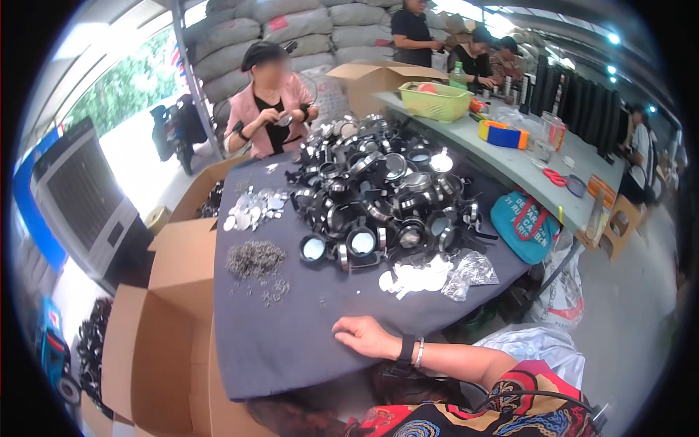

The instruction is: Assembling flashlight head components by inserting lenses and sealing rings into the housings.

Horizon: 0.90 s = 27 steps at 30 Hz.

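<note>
My right hand (366, 338) lies on the near part of the dark cloth-covered table (306, 349), back upward, fingers curled in, with nothing visible in it. A black band (405, 349) and a bracelet (419, 352) circle the wrist. My left hand is out of sight. Beyond the hand rises a big heap of round black-and-silver pieces (393, 166) with glassy faces and black strap-like parts. White discs (416, 278) lie at its near edge, beside a clear bag of small parts (475, 269). To the left are tiny dark metal parts (255, 259) and more pale discs (255, 208).
Open cardboard boxes (171, 342) stand along the table's left side. Across the table a person in pink (273, 116) handles a round piece. A side bench (502, 138) at right holds a green basket (435, 102) and red scissors (555, 177). A teal cap (520, 226) hangs at the right edge.
</note>
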{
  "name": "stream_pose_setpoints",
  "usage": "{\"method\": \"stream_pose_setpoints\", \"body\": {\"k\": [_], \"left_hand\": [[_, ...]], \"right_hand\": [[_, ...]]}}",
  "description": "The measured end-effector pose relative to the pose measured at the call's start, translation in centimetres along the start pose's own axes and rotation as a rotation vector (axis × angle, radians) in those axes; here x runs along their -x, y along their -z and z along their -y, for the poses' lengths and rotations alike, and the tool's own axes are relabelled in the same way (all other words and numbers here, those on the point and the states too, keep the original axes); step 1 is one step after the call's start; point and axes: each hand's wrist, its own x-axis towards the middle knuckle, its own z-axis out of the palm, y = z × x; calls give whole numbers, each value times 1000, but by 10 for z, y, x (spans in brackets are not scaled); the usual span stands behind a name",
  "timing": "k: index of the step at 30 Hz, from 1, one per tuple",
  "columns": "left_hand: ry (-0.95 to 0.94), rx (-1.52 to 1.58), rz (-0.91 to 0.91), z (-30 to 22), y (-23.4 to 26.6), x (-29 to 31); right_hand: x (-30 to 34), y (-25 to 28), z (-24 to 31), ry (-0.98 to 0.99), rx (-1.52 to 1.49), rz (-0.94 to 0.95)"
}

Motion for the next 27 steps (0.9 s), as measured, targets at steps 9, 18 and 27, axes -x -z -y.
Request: {"method": "stream_pose_setpoints", "body": {"k": [9,18,27], "left_hand": [[129,1029,391,-57,223,-47],[-790,1662,-323,-282,360,-121],[-891,2119,156,-454,407,-14]], "right_hand": [[-1,5,3,50,58,36],[-2,4,-4,128,136,-40],[3,2,6,186,182,-72]]}}
